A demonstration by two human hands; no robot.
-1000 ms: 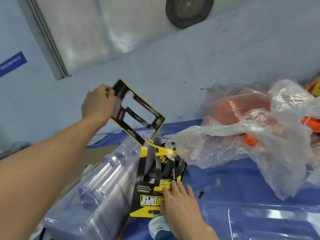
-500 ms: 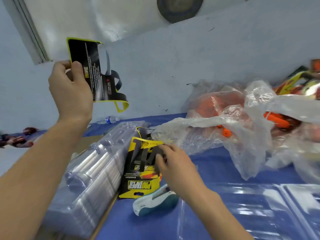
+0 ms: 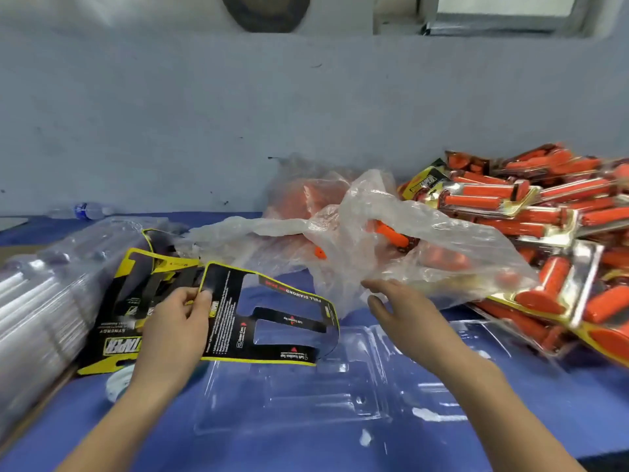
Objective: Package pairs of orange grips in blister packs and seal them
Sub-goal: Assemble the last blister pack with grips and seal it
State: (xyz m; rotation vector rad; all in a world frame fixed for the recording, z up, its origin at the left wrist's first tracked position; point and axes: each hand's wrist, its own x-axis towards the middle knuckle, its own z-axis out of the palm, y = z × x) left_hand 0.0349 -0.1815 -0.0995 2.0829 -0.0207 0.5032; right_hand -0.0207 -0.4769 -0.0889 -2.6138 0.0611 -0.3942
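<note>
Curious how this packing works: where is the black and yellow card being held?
Head view, left of centre: the left hand pinches the card at its left edge, over the clear blister tray, beside the card stack.

Both arms in shot now, and it's bare all the way: left hand (image 3: 173,321) uncovered, right hand (image 3: 401,308) uncovered, slender forearms (image 3: 476,386) with skin showing right to the frame edge, fingers (image 3: 374,286) slim and plain
</note>
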